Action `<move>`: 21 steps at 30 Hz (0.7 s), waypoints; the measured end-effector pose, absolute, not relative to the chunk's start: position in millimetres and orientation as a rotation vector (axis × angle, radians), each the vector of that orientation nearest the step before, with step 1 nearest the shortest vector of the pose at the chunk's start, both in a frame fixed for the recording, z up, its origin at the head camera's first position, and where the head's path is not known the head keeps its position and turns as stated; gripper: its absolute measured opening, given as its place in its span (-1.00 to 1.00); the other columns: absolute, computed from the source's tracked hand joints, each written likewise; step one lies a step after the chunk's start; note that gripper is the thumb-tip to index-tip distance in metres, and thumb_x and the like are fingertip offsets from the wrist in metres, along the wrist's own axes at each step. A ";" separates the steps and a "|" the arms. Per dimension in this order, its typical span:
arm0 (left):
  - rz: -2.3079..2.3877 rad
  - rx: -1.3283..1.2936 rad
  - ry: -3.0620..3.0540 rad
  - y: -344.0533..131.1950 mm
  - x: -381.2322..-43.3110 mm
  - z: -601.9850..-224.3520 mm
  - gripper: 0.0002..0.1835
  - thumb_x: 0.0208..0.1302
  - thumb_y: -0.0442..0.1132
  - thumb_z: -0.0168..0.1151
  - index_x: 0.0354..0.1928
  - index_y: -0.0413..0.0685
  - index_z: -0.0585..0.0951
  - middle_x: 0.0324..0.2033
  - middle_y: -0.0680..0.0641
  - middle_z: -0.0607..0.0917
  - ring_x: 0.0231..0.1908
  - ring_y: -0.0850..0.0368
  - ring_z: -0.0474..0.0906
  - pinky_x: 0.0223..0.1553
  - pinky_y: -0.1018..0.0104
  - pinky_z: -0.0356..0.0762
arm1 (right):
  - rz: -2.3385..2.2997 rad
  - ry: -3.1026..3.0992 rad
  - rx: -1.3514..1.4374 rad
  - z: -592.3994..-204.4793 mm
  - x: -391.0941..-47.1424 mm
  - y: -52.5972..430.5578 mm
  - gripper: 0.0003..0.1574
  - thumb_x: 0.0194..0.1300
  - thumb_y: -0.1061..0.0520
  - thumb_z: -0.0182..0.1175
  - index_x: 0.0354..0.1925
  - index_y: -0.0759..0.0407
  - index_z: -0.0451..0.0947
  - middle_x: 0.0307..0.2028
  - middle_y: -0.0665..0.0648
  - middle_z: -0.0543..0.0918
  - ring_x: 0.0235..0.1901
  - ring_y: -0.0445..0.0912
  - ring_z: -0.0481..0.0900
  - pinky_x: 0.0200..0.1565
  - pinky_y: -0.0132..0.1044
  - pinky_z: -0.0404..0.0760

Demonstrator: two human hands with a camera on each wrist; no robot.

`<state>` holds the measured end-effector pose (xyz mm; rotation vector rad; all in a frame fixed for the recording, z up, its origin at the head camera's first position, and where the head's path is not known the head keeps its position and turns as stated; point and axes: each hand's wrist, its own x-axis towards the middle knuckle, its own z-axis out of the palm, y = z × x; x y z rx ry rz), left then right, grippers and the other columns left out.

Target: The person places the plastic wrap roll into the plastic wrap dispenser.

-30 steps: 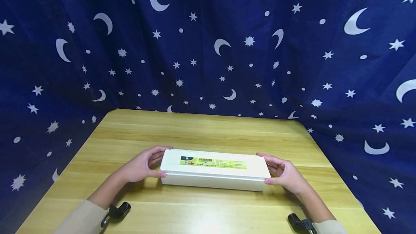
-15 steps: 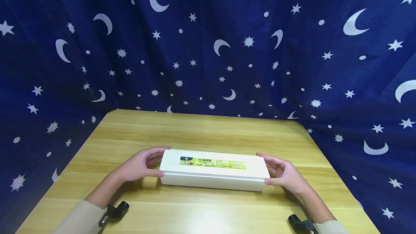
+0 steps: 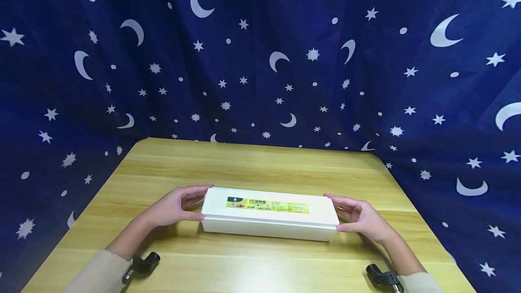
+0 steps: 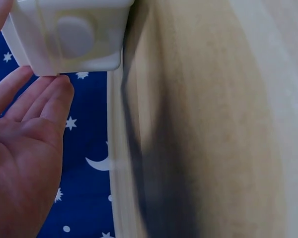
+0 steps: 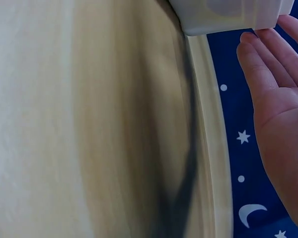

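A long white cling film box (image 3: 268, 230) with a yellow-green label on its lid sits on the wooden table, lid down. My left hand (image 3: 171, 206) is at its left end, thumb tip touching the front corner and fingertips by the back corner. At the other end is my right hand (image 3: 364, 220), its thumb tip at the front corner edge and fingers by the back corner. In the left wrist view, nearly straight fingers (image 4: 57, 101) touch the edge of the box's end (image 4: 104, 44). Similarly straight fingers (image 5: 260, 67) lie along the box edge in the right wrist view.
The light wooden table (image 3: 244, 162) extends around the box. A dark blue curtain (image 3: 260, 58) with white moons and stars hangs along the back and both sides. Black wrist mounts (image 3: 146, 264) show near the sleeves.
My right hand has shifted slightly to the right, its thumb overlapping the box less. The left thumb has also eased back a little from the corner. The box stays in place.
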<state>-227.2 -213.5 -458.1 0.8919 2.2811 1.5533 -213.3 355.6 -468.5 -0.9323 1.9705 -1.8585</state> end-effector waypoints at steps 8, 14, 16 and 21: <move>1.570 0.884 2.302 -214.2 -228.0 -458.4 -0.16 0.17 -0.17 0.53 0.47 -0.15 0.40 0.49 -0.20 0.38 0.39 0.34 0.37 0.40 0.00 0.29 | -1.860 1.999 -0.910 -466.9 -214.2 354.2 -0.12 0.11 0.62 0.29 0.38 0.66 0.21 0.48 0.08 0.42 0.43 -0.22 0.41 0.38 -0.39 0.42; 1.553 0.898 2.343 -219.5 -231.2 -457.5 -0.18 0.18 -0.18 0.52 0.46 -0.19 0.40 0.48 -0.21 0.39 0.46 -0.15 0.33 0.39 0.02 0.31 | -1.860 1.998 -0.954 -462.7 -215.0 353.9 -0.12 0.10 0.64 0.28 0.37 0.68 0.20 0.49 0.16 0.38 0.44 -0.19 0.39 0.39 -0.35 0.41; 1.537 0.885 2.374 -222.9 -234.2 -456.7 -0.20 0.20 -0.21 0.51 0.45 -0.22 0.39 0.47 -0.22 0.41 0.46 -0.23 0.32 0.39 0.01 0.32 | -1.853 2.007 -0.988 -458.6 -216.7 355.2 -0.13 0.11 0.64 0.27 0.36 0.71 0.18 0.49 0.32 0.33 0.46 -0.16 0.38 0.41 -0.33 0.39; 1.460 0.802 2.492 -232.8 -245.3 -449.0 -0.26 0.28 -0.25 0.44 0.44 -0.30 0.37 0.44 -0.29 0.43 0.44 -0.31 0.34 0.40 -0.09 0.29 | -1.828 2.192 -0.948 -440.3 -224.1 359.1 -0.25 0.22 0.58 0.24 0.34 0.69 0.25 0.43 0.30 0.44 0.40 -0.17 0.46 0.34 -0.33 0.48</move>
